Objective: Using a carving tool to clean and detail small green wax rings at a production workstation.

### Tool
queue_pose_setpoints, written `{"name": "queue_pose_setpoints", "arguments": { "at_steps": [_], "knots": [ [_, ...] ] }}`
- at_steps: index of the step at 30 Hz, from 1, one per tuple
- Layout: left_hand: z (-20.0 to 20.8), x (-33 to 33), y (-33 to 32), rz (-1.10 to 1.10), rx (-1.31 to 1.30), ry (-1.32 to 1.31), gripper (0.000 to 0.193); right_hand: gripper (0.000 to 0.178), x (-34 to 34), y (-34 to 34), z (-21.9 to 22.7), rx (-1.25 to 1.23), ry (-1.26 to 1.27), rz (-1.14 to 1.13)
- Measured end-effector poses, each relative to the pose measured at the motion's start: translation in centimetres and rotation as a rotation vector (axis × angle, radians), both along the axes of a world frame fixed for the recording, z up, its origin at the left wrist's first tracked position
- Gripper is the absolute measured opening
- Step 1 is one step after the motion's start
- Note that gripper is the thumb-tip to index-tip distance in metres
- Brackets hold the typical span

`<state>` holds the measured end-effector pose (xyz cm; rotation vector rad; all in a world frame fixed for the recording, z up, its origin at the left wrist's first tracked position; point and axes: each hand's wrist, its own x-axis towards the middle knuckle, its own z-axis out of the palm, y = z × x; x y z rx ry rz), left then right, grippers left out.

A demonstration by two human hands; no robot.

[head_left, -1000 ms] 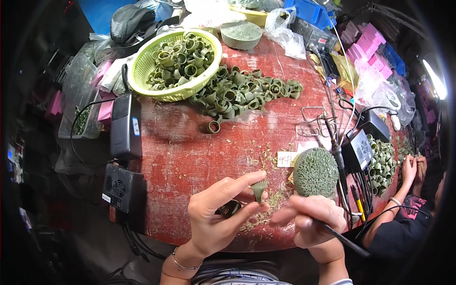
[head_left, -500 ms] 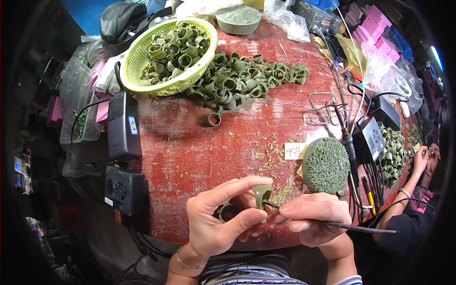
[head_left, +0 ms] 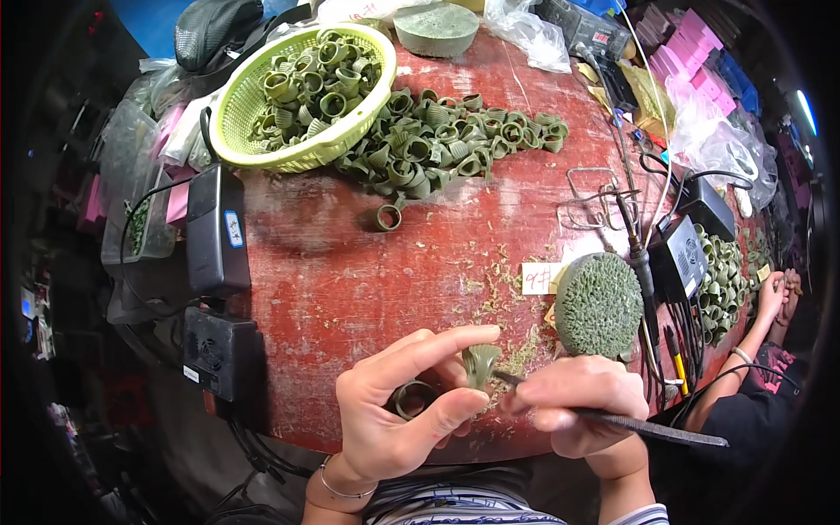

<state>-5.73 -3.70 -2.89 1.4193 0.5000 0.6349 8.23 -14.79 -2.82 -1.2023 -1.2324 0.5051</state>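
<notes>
Dark rod [head_left: 652, 427] has moved to fluted piece [head_left: 480, 362] — right hand [head_left: 584, 395] closed around rod; left hand [head_left: 378, 416] half-curled, pinching piece — ring [head_left: 405, 402] within its curl.

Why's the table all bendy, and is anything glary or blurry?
In the head view, the fisheye lens bends the red table; a lamp glares at far right; shadow falls below the yellow-green basket; the right hand looks slightly blurred.

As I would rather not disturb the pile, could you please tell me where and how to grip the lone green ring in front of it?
Grip the green ring by its outer wall, probably best from the near side: its round opening faces the camera, and the pile of rings lies on its far side.
</notes>
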Motion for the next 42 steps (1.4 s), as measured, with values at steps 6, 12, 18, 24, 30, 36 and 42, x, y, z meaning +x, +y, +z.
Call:
{"name": "queue_pose_setpoints", "arguments": {
  "at_steps": [6,12,18,24,30,36,42],
  "knots": [
    [0.9,0.0,-0.4,0.002,-0.333,0.013,0.034,0.019,0.2,-0.3,0.2,-0.024,-0.046,-0.101],
    [0.6,0.0,-0.2,-0.044,-0.304,0.002,0.031,0.016,0.1,-0.2,-0.2,-0.018,0.02,-0.061],
    [0.6,0.2,-0.1,-0.079,-0.254,0.059,0.03,0.015,-0.1,-0.2,-0.9,0.049,-0.048,-0.116],
    [0.6,0.2,-0.2,-0.07,-0.203,0.116,0.03,0.018,-0.1,0.1,-1.0,0.118,-0.171,-0.103],
    [0.6,0.7,-0.4,-0.084,-0.195,0.161,0.031,0.024,0.7,0.1,-0.5,0.142,-0.307,-0.025],
    [0.5,0.6,-0.2,-0.105,-0.179,0.177,0.032,0.027,0.2,-0.1,0.3,0.068,-0.459,-0.057],
    [0.4,1.3,-0.4,0.056,0.222,0.227,0.042,0.012,0.6,0.0,0.6,0.029,-0.366,-0.088]
  ]
}}
